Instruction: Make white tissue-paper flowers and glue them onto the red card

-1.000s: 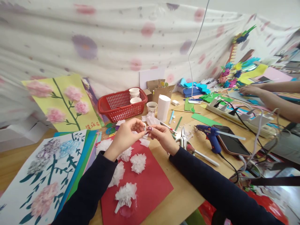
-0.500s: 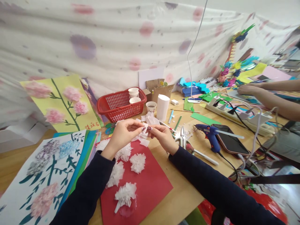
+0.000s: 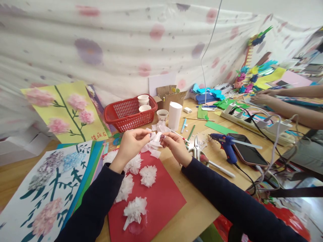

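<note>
Between my two hands, above the far edge of the red card (image 3: 161, 188), is a small piece of white tissue paper (image 3: 155, 137). My left hand (image 3: 133, 144) pinches one side of it between thumb and fingertips. The other side is pinched by my right hand (image 3: 175, 144). More white paper strips (image 3: 154, 153) lie just behind and below my fingers, so the held piece's outline is hard to separate. Several white crumpled paper flowers (image 3: 148, 175) sit on the red card, and the nearest one (image 3: 135, 210) has a shiny patch of glue beside it.
Scissors (image 3: 196, 149), a blue hot glue gun (image 3: 224, 144) and a phone (image 3: 248, 149) lie to the right. Behind stand a red basket (image 3: 131, 114), a paper cup (image 3: 162, 116) and a white roll (image 3: 175, 116). Another person's hands (image 3: 264, 97) rest near a power strip (image 3: 257, 127).
My fingertips have moved slightly apart, and more white paper shows between them. The other person's hands have shifted a little to the left.
</note>
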Demonstrator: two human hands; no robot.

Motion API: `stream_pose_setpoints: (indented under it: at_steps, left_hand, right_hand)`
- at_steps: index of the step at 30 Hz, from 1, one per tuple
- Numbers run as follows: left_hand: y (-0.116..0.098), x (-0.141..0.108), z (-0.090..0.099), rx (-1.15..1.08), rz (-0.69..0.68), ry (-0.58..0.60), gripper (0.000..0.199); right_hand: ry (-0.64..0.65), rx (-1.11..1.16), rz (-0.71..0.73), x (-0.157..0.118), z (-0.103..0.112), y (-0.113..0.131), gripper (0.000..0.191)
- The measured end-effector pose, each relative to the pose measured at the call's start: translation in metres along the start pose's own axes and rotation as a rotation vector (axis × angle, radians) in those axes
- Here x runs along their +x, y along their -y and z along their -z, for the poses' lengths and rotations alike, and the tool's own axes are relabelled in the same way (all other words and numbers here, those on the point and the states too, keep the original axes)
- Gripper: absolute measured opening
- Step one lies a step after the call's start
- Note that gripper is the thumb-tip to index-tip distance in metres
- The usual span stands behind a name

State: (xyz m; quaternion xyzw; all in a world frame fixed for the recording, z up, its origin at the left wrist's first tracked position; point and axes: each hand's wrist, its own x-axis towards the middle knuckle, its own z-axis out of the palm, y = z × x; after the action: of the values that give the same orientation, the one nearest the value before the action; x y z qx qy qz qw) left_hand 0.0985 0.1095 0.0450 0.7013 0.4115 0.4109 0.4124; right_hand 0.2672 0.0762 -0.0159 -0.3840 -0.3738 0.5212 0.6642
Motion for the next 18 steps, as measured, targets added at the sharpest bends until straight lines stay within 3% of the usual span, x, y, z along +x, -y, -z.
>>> stream_pose_setpoints:
  at_steps: [3,8,13,18]
  left_hand:
    - [0.004,0.004,-0.001,-0.234,0.110,-0.034,0.017]
    - [0.013,0.006,-0.007,-0.565,0.276,0.060,0.025]
    - [0.017,0.006,-0.010,-0.484,0.270,0.114,0.037]
    - [0.021,0.005,-0.013,-0.300,0.197,0.140,0.047]
  right_hand:
    - [-0.058,0.101,0.000,0.004,0.001,-0.001,0.011]
    - [-0.073,0.235,-0.105,0.007,0.003,0.002,0.008]
    - [-0.036,0.354,-0.277,0.010,0.008,0.004,0.014]
    - [0.099,0.316,-0.350,0.003,0.003,0.006,0.037]
